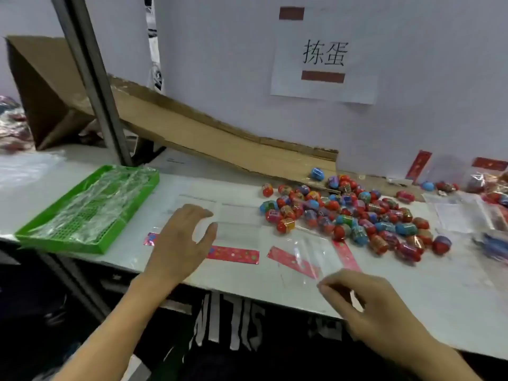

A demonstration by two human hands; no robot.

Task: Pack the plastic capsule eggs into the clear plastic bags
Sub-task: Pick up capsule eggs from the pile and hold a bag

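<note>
A heap of several red, blue and purple capsule eggs (357, 215) lies on the white table at the centre right. My right hand (368, 303) pinches the near edge of a clear plastic bag (310, 254) with a pink header strip, lifted just in front of the heap. A second clear bag (236, 237) with a pink header lies flat on the table. My left hand (181, 243) hovers over its left end with fingers spread and relaxed, holding nothing.
A green plastic tray (24, 237) holding clear wrappers sits at the left. A cardboard sheet (192, 133) leans along the white back wall. More bags and filled packs (483, 188) lie at the far right. The table's front edge (247, 295) runs just before my hands.
</note>
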